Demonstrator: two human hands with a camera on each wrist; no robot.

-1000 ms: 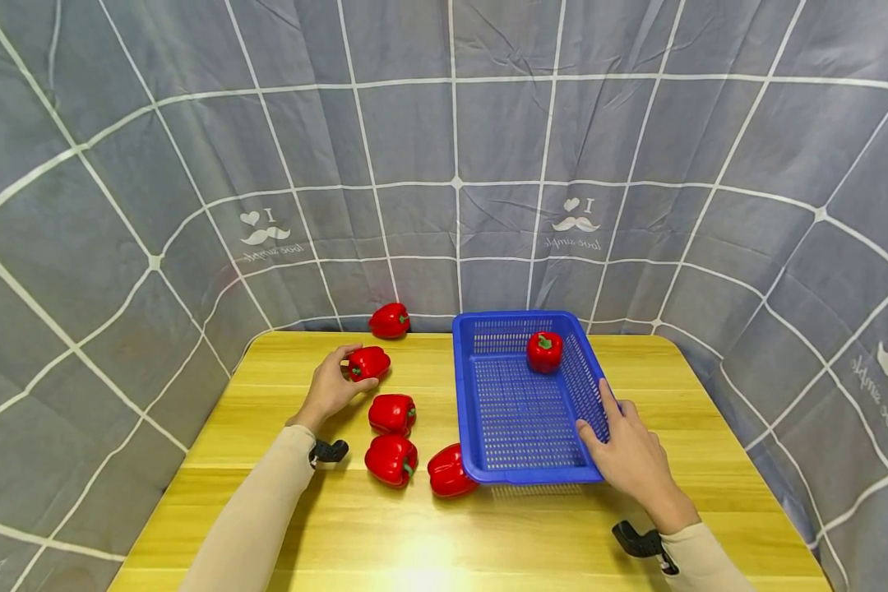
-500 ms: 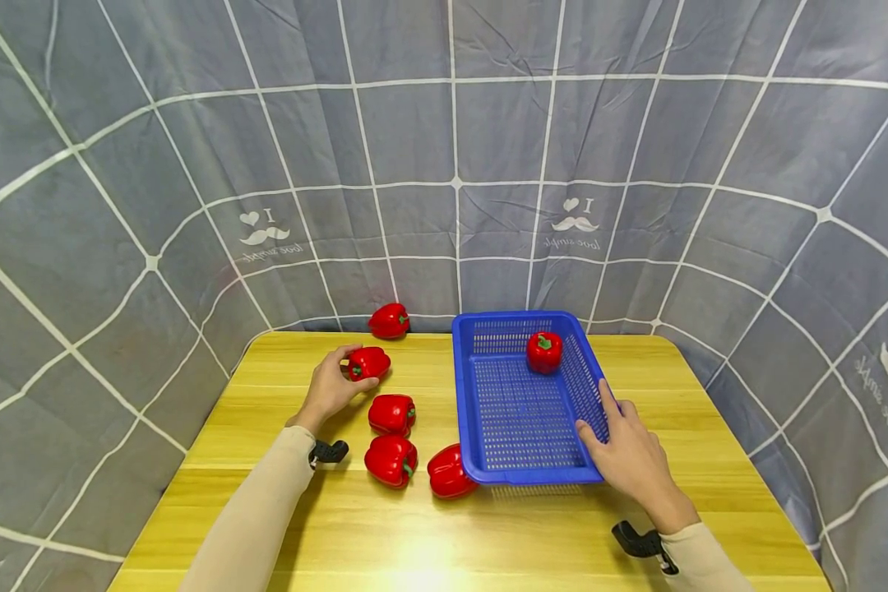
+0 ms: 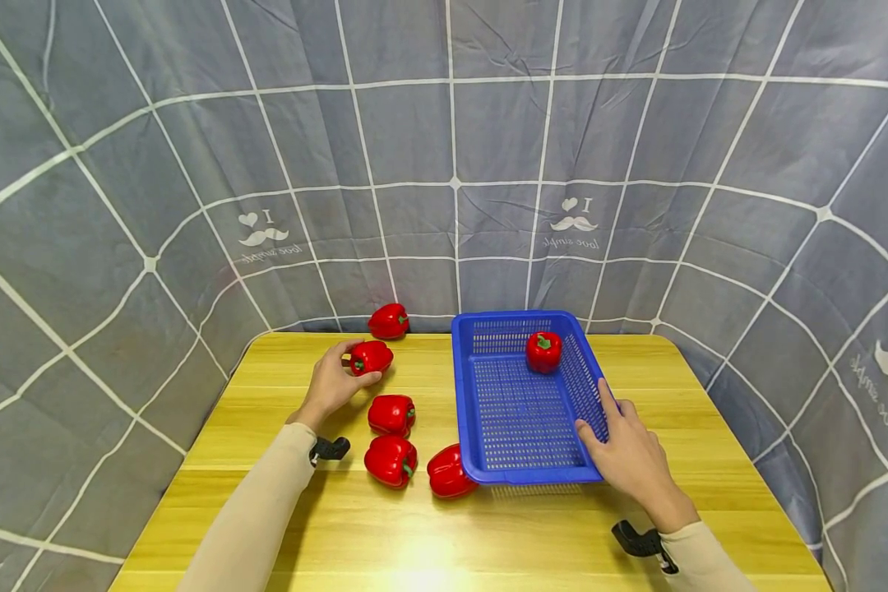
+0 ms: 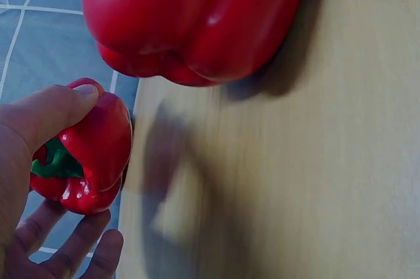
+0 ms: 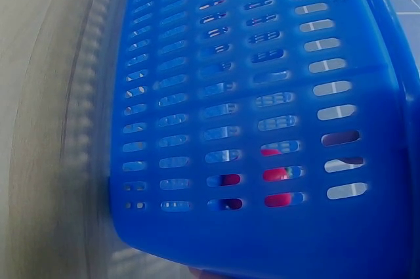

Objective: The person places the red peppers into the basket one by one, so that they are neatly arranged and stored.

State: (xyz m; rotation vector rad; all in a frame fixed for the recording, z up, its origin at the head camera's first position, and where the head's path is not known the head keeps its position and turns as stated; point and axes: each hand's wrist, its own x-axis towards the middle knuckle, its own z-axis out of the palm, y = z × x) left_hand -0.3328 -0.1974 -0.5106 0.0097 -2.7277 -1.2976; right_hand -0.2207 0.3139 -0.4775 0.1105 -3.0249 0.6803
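Note:
In the head view my left hand [image 3: 333, 381] pinches a red bell pepper [image 3: 372, 358] near the table's far left. The left wrist view has the thumb on top of this pepper [image 4: 105, 138] and the fingers beneath, with the green stem facing the palm. My right hand [image 3: 631, 456] grips the right wall of a blue plastic basket [image 3: 521, 477], thumb on the inner side. One red pepper [image 3: 543, 352] stands inside the basket, stem up. The right wrist view is mostly filled by the slotted basket wall [image 5: 262, 239], with red showing through some slots.
Behind the held pepper lies another pepper [image 3: 388, 321] at the table's back edge. Two more, a middle pepper [image 3: 391, 415] and a nearer pepper [image 3: 390, 460], lie left of the basket. A further pepper [image 3: 450, 472] touches the basket's near left corner. A grey curtain [image 3: 414, 164] encloses the wooden table [image 3: 385, 543].
Over the last half second my left hand has shifted slightly up and to the right with the pepper. The right hand and basket have stayed in place.

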